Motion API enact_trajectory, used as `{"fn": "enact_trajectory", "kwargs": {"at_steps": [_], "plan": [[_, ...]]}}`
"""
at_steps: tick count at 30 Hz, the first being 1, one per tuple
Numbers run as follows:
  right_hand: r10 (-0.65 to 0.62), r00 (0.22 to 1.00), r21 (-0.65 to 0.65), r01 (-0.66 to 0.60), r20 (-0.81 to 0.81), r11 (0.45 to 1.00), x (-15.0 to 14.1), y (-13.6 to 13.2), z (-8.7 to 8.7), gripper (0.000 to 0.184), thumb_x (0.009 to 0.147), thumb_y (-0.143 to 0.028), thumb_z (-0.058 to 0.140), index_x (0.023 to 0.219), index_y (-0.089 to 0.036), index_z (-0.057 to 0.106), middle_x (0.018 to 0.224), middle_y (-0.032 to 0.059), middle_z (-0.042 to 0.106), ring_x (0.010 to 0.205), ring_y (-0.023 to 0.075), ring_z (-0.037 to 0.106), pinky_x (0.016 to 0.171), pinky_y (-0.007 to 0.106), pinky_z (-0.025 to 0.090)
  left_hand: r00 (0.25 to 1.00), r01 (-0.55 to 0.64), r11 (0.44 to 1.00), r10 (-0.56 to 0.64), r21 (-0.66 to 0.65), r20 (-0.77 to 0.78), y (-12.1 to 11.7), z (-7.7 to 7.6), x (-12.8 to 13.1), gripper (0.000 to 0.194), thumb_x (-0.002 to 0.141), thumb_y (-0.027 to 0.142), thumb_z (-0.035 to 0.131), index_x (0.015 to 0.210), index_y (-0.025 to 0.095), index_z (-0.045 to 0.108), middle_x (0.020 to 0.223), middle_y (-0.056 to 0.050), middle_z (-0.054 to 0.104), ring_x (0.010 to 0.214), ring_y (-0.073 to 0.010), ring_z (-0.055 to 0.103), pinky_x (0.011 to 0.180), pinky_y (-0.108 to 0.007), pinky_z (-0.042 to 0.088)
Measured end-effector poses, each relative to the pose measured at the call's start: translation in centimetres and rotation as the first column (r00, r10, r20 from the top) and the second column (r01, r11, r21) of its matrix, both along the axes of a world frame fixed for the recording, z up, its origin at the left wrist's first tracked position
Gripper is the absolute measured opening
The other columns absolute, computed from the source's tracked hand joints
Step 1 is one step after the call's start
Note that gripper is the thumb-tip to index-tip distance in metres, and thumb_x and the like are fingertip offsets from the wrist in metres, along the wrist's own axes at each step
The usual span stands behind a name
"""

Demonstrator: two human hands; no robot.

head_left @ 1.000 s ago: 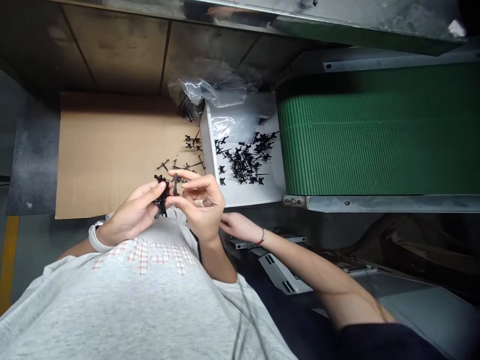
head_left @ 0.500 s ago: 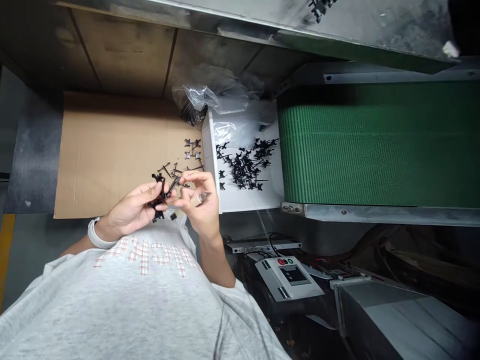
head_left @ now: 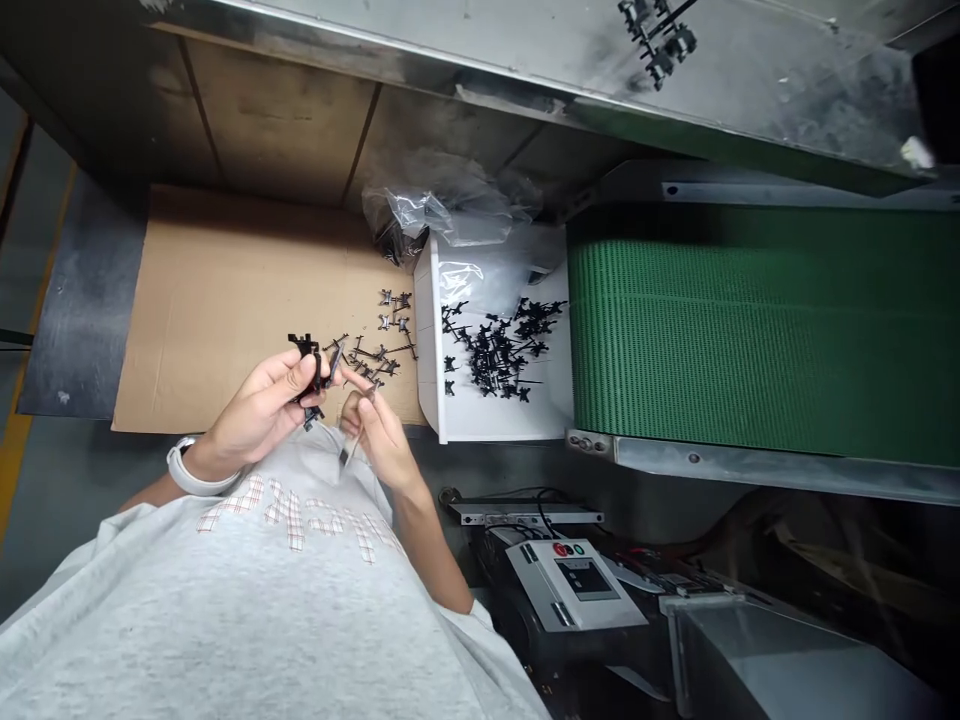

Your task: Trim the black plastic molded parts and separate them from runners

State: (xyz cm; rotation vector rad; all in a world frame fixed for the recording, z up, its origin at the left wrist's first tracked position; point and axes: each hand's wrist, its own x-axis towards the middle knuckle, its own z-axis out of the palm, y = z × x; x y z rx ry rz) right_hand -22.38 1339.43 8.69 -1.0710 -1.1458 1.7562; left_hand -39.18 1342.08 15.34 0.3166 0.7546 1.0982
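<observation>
My left hand [head_left: 259, 415] is closed around a black plastic part [head_left: 309, 362] with small prongs, held just above my chest. My right hand [head_left: 375, 432] is closed on a thin metal tool [head_left: 352, 445] whose tip points at the black part. Several loose black plastic pieces [head_left: 379, 350] lie on the cardboard sheet [head_left: 210, 290] just beyond my hands. A white tray [head_left: 480, 425] to the right holds a heap of similar black pieces [head_left: 495, 345].
A green conveyor belt [head_left: 750, 340] runs along the right, with a metal frame. Clear plastic bags [head_left: 442, 210] sit behind the tray. A control box with red and green buttons [head_left: 574, 580] lies lower right. More black parts [head_left: 656, 40] rest on the metal shelf above.
Another person's arm that reached in from the lower right a second ago has gone. My right hand has dropped lower and turned, now holding the thin tool against the part.
</observation>
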Motion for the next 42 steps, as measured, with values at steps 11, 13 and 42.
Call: {"fn": "enact_trajectory", "kwargs": {"at_steps": [11,13,42], "plan": [[-0.212,0.924,0.815,-0.152,0.318,0.559,0.0,3.0,6.6,0.049,0.097,-0.011,0.047,0.138,-0.037,0.043,0.090,0.0005,0.058,0.076,0.0134,0.053,0.066,0.027,0.050,0.997,-0.016,0.993,0.025,0.118,-0.069,-1.3,0.7,0.4,0.028,0.072,0.038,0.082,0.070,0.014,0.069,0.070,0.000,0.056,0.064,-0.0063,0.048,0.060,-0.013,0.044],[-0.206,0.933,0.825,-0.141,0.296,0.548,-0.1,3.0,6.2,0.046,0.095,-0.007,0.047,0.131,-0.035,0.048,0.086,-0.0001,0.055,0.075,0.0125,0.052,0.064,0.026,0.049,0.998,0.000,0.991,0.009,0.135,-0.064,-1.4,0.7,0.3,0.026,0.074,0.038,0.081,0.071,0.014,0.069,0.072,-0.001,0.056,0.067,-0.0069,0.050,0.061,-0.014,0.045],[-0.366,0.864,0.904,-0.202,0.346,0.377,-0.7,1.9,6.8,0.037,0.090,-0.029,0.066,0.124,-0.029,0.050,0.078,-0.0010,0.054,0.064,0.0113,0.049,0.054,0.024,0.041,0.998,0.057,0.947,-0.052,0.316,-0.023,-2.3,1.3,0.0,0.024,0.086,0.035,0.070,0.076,0.013,0.065,0.072,-0.001,0.054,0.067,-0.0069,0.053,0.060,-0.012,0.047]]}}
